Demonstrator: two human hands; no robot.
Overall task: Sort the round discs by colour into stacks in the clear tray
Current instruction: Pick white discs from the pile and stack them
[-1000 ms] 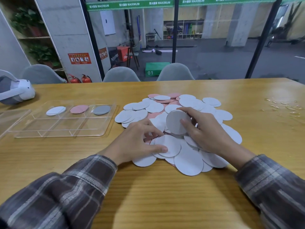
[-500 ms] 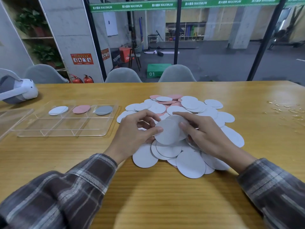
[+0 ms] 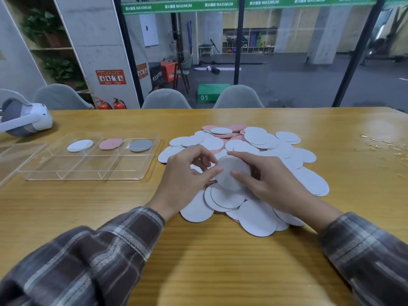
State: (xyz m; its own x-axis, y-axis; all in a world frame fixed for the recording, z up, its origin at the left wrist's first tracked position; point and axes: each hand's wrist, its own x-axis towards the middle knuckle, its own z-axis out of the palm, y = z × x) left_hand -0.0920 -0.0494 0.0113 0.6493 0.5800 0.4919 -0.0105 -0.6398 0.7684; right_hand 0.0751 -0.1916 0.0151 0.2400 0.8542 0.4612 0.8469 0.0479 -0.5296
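Wooden table (image 3: 220, 272) is carrying the disc pile (image 3: 260, 142) at frame centre, where the left hand (image 3: 187, 180) and right hand (image 3: 269, 182) are both pinching one white disc (image 3: 231, 173) above it, clear tray (image 3: 88, 168) sitting centre-left.

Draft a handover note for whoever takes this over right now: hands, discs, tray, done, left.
Left hand and right hand both pinch the held disc, white, tilted over the pile.
Clear tray sits left of the pile; its back row has white tray disc, pink tray disc, grey tray disc, one per compartment.
Done: colours seeded only.
Left: place the held disc, then sort the whole pile, mostly white with some pink.
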